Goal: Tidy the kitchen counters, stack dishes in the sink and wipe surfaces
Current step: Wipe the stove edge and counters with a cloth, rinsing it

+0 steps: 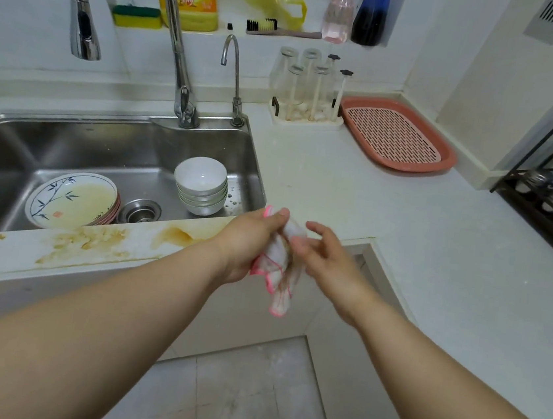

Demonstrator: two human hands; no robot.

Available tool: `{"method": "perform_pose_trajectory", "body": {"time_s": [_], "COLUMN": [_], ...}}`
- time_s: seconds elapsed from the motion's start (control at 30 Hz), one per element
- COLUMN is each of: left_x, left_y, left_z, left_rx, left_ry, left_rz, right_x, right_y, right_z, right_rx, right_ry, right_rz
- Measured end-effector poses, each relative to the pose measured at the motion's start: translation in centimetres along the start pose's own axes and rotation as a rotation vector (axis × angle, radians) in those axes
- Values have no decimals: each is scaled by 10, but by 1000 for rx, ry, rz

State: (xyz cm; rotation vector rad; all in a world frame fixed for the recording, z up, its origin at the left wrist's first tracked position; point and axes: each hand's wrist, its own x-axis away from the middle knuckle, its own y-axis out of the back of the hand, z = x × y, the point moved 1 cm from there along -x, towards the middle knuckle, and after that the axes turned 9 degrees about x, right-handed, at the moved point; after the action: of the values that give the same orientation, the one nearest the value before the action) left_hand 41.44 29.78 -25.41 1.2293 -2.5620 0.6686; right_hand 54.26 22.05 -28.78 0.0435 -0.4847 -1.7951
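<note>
While the left hand (251, 241) bunches the pink-edged cloth (279, 264) in curled fingers just off the worktop (338, 195) corner, the right hand (319, 248) sits beside it with fingers loose, touching the cloth at most, probably to refold a cleaner face. Plates (73, 200) and bowls (200, 183) are already stacked in the sink (110, 142), so the brown stains (92, 240) on the front edge look like the next job.
</note>
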Motion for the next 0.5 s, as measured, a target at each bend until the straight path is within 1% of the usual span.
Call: {"method": "perform_pose_trajectory", "body": {"time_s": [0.03,0.07,0.1,0.17,0.23,0.27,0.3,0.33,0.37,0.4,0.47,0.5], "left_x": [-1,-2,-2,-3,-5,-6,-8,-8,-8,-10,-14,-16], "left_y": [1,2,4,13,26,31,35,36,34,32,23,18], "left_z": [-1,-2,-2,1,8,12,17,19,21,24,26,26], "left_rx": [36,34,18,-13,-80,-128,-156,-170,-161,-140,-94,-122], "left_ry": [0,-6,-13,-46,-96,-113,-117,-103,-82,-57,-25,-14], "left_rz": [-22,-47,-83,-214,-399,-465,-507,-508,-474,-426,-350,-328], "right_x": [3,5,5,3,1,0,-1,-1,-1,-2,-7,-10], "right_y": [-7,-12,-14,-11,-7,-5,-6,-7,-8,-9,-10,-11], "right_z": [-7,-12,-16,-20,-19,-18,-18,-15,-11,-6,0,2], "right_rx": [-2,16,56,107,87,-25,-227,-455,-655,-785,-868,-868], "right_ry": [8,6,-6,-42,-111,-134,-152,-168,-171,-160,-106,-86], "right_rz": [98,160,177,152,122,133,164,201,229,243,237,213]}}
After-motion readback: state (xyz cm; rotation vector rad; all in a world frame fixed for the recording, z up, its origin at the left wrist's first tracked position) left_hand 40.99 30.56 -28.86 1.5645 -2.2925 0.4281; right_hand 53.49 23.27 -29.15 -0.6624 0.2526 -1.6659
